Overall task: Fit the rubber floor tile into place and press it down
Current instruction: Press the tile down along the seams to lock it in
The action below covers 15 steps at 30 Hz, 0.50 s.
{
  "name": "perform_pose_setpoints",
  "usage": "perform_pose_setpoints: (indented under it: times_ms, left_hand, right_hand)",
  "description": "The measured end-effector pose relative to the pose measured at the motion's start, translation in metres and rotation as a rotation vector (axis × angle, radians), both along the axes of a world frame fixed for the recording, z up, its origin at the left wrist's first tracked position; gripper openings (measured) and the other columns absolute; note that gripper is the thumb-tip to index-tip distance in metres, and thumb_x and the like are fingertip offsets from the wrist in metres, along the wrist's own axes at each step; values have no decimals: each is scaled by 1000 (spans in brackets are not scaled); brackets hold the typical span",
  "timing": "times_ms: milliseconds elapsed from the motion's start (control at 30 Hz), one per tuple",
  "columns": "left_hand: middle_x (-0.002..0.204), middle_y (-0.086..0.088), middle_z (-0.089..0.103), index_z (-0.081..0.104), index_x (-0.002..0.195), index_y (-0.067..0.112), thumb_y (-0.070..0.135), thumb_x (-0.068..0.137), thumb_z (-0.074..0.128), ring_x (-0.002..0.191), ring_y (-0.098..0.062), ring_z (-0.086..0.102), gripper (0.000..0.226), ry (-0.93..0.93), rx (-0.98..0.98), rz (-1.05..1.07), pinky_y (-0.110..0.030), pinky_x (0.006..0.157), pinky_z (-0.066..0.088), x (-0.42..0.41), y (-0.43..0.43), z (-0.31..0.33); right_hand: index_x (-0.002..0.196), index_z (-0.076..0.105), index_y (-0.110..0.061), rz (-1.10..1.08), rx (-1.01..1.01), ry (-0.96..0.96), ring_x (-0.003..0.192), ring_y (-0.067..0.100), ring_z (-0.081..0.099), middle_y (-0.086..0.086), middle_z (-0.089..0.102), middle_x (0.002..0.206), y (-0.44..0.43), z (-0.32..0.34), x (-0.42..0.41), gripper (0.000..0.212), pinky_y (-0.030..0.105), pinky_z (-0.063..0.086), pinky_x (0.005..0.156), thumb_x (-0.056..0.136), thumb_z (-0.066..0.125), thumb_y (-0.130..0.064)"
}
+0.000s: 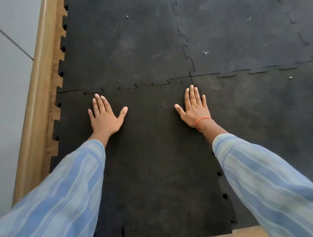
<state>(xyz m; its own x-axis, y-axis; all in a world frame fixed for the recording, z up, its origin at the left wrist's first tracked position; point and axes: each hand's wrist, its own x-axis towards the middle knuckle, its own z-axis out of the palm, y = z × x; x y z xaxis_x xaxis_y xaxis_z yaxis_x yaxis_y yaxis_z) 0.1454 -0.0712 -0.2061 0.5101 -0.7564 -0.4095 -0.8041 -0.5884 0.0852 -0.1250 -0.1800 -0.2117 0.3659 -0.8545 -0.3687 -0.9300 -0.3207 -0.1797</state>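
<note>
Tile (157, 167) lay fitted already, and both hands, left (105, 116) and right (194, 106), pressed it with flat, released fingers (98, 103).

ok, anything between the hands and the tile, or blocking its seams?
Nothing visible. Left hand and right hand lie flat on the tile; its far seam looks interlocked and clear.

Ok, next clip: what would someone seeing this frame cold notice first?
Two hands pressed flat, fingers spread, on a black rubber floor tile in the middle of the view: the left hand near its far left, the right hand by its right-hand seam. Next come the striped blue sleeves filling the bottom corners, and the red wrist thread on the right wrist. A wooden skirting board runs along the left edge.
</note>
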Motion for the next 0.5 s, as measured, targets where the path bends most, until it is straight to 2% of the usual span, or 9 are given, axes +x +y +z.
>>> perform_pose_setpoints:
  times_ms: [100, 200, 367, 500]
  left_hand:
    - [160, -13, -17, -9, 152, 3, 69, 92, 18, 149, -25, -11, 93, -17, -76, -97, -49, 119, -1, -63, 12, -10]
    - [160, -11, -20, -12, 151, 5, 66, 93, 14, 148, -23, -15, 89, -14, -75, -175, -48, 119, -3, -101, 26, -7]
    - [160, -11, -17, -11, 152, 5, 62, 95, 12, 148, -23, -13, 83, -23, -89, -290, -48, 119, -2, -148, 51, -9]
    - [161, -12, -15, -10, 152, 5, 60, 96, 13, 149, -24, -11, 81, -32, -108, -300, -48, 119, 0, -158, 52, -11]
  right_hand:
    - [149, -9, -7, -29, -26, 8, 146, 19, -17, 8, -16, 160, 12, -2, -5, 74, 40, -8, 120, 97, 14, -54]
    - [149, -9, -5, 33, -50, 33, 146, 21, -18, 11, -17, 159, 43, 4, -18, 74, 38, -10, 119, 97, 12, -53]
    - [148, -9, -3, -65, -31, -2, 146, 22, -19, 12, -18, 158, 98, 7, -42, 74, 38, -9, 119, 98, 16, -51]
    - [148, -9, -3, -101, -1, -13, 146, 24, -18, 13, -17, 159, 101, 2, -44, 73, 40, -7, 120, 98, 19, -48]
